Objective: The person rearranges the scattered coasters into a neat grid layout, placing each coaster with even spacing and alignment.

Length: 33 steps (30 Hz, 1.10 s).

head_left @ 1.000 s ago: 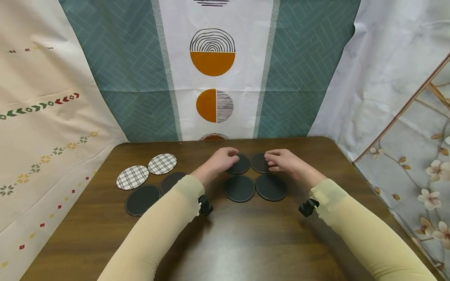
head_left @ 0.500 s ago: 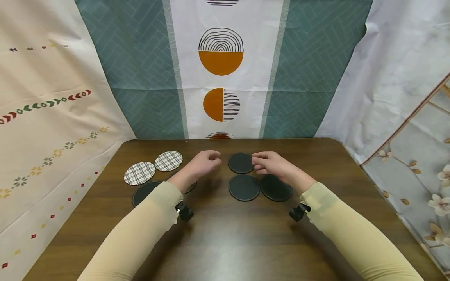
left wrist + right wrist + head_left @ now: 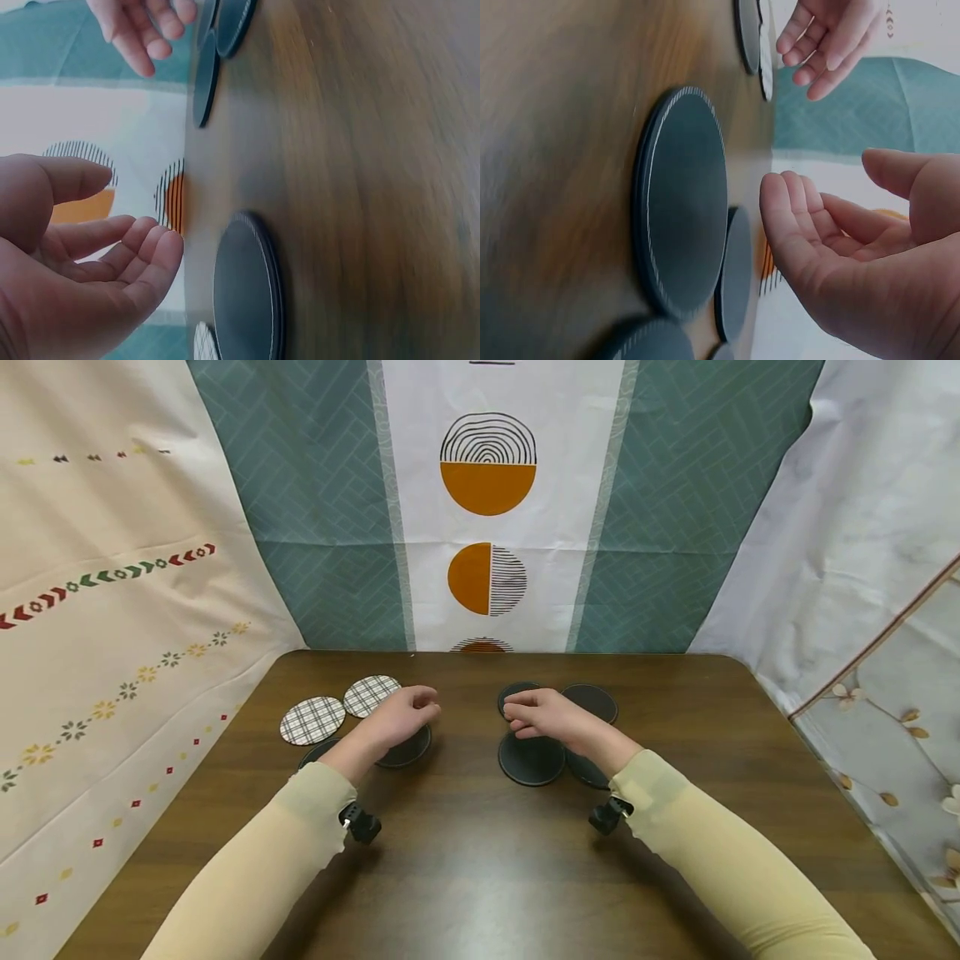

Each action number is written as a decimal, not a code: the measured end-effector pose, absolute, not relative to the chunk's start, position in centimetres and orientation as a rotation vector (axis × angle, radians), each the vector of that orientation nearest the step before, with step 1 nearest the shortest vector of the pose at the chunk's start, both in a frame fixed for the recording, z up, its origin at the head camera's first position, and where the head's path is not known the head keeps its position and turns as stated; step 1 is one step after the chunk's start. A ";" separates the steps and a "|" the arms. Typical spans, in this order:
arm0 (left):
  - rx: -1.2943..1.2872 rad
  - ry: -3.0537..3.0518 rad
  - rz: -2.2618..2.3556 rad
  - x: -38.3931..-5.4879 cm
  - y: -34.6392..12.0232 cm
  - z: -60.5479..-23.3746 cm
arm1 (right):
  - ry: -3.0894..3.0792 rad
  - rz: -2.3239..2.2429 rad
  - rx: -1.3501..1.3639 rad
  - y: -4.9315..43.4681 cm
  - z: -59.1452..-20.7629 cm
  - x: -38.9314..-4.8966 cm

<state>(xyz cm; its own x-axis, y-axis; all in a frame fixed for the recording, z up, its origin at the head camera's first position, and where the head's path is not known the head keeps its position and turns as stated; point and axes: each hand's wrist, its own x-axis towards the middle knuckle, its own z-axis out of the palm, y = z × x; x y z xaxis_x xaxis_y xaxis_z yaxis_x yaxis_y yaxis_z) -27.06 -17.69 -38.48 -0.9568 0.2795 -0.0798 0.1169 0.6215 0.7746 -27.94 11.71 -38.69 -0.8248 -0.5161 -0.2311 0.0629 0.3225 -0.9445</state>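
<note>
My left hand [image 3: 396, 718] hovers above the left group of round coasters, fingers loosely bent and nothing in them. Beneath and beside it lie a black coaster [image 3: 408, 750] with a pale stitched rim, a second black coaster [image 3: 318, 750] partly hidden by the forearm, and two white plaid coasters [image 3: 312, 721]. Over the right group is my right hand [image 3: 547, 717], also holding nothing, thumb and fingers apart in the right wrist view. Under it sit several black coasters: the front-left one [image 3: 531, 766], the back-left one [image 3: 516, 692], the back-right one [image 3: 597, 700] and a front-right one [image 3: 587, 770] mostly covered.
The brown wooden table [image 3: 480, 860] spans the view. A patterned curtain [image 3: 315, 568] hangs behind it, with a cream cloth [image 3: 135, 610] on the left and a white floral cloth [image 3: 900, 677] to the right. Bare wood separates the two coaster groups.
Both hands have moved left: the left from the right group to above the left group, the right from the back-right coaster across the front-left one. The view has turned slightly right-to-left.
</note>
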 end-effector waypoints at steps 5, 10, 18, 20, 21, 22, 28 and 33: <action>0.306 2.714 1.169 -26.7 -19.3 -38.5 | 2.085 -1.512 -0.434 10.2 -39.0 -27.9; 0.288 2.773 1.098 -26.4 -20.8 -38.7 | 2.082 -1.479 -0.453 8.6 -39.3 -27.9; 0.223 2.843 0.986 -26.0 -22.7 -38.6 | 2.083 -1.428 -0.451 5.5 -39.6 -27.4; 0.214 2.858 0.965 -25.9 -23.0 -38.7 | 2.081 -1.424 -0.447 4.8 -39.8 -27.3; 0.206 2.869 0.948 -25.8 -23.2 -38.7 | 2.078 -1.423 -0.445 4.4 -39.8 -27.3; 0.199 2.878 0.933 -25.8 -23.4 -38.7 | 2.076 -1.425 -0.444 4.1 -39.9 -27.3; 0.184 2.918 0.848 -25.6 -24.5 -38.9 | 2.047 -1.439 -0.436 2.5 -40.3 -27.0; 0.184 2.965 0.736 -26.0 -25.4 -39.3 | 1.984 -1.480 -0.415 1.3 -40.7 -26.9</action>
<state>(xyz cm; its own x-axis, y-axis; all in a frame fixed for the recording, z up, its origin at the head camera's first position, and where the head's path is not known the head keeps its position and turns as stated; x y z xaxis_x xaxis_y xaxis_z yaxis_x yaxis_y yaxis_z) -25.95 -25.38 -39.26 -0.9896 0.1354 -0.0493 0.0966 0.8774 0.4700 -26.95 1.35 -40.71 -0.7576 -0.5845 -0.2905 0.1117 0.3224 -0.9400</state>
